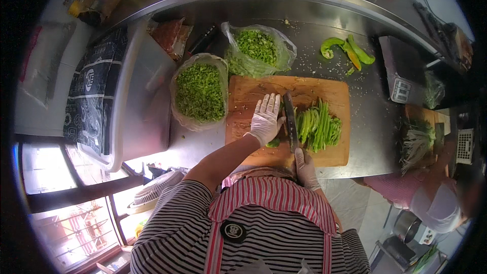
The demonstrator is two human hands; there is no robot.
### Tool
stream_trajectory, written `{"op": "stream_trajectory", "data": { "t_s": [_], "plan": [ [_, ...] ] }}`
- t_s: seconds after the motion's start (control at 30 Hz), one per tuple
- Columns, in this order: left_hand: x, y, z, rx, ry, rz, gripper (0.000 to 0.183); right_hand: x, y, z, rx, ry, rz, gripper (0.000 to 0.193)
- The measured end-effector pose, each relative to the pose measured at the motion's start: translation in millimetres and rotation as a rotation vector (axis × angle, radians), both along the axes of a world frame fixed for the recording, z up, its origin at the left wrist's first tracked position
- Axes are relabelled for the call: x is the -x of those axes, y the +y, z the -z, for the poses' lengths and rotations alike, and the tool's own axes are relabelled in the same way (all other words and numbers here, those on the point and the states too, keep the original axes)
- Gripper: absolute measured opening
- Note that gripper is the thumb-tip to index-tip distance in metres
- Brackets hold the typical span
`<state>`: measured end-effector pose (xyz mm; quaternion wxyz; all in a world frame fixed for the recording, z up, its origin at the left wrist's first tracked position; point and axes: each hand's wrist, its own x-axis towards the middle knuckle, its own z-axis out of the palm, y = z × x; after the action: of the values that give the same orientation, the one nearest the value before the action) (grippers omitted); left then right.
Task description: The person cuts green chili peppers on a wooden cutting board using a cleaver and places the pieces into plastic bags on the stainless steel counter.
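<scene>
My right hand (306,169), in a clear glove, is closed round the handle of a kitchen knife (290,122). The dark blade points away from me, over the wooden cutting board (329,87). Just left of the blade lies my left hand (266,118), also gloved, with its fingers stretched out and nothing visibly held. A small green piece (274,143) shows by the left wrist. To the right of the knife is a pile of long green pepper strips (318,126).
Two clear plastic bags of chopped greens, one left (224,71) and one behind the board (287,50), stand on the steel counter. Pepper pieces (359,50) and a scale (403,66) lie at the back right. A large plastic bin (147,101) is left. A co-worker (436,198) is at the right.
</scene>
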<state>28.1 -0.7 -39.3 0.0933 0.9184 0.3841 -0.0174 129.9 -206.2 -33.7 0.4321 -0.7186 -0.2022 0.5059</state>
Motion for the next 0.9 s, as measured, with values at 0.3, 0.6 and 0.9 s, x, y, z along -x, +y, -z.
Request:
{"op": "stream_trajectory", "data": {
  "t_s": [0.3,0.6,0.9],
  "plan": [
    [-6.7,7.1,-15.7,0.133,0.105,0.019,0.076,-6.0,7.0,-22.5,-0.074,0.16,0.135,0.046],
    [-9.3,5.4,-2.1,0.07,-0.08,-0.022,0.079,0.4,8.7,-24.5,-0.046,0.186,0.205,0.048],
    [-3.5,17.8,21.0,0.048,-0.177,-0.199,0.059,0.5,10.7,-37.2,0.114,0.071,0.044,0.049]
  ]
}}
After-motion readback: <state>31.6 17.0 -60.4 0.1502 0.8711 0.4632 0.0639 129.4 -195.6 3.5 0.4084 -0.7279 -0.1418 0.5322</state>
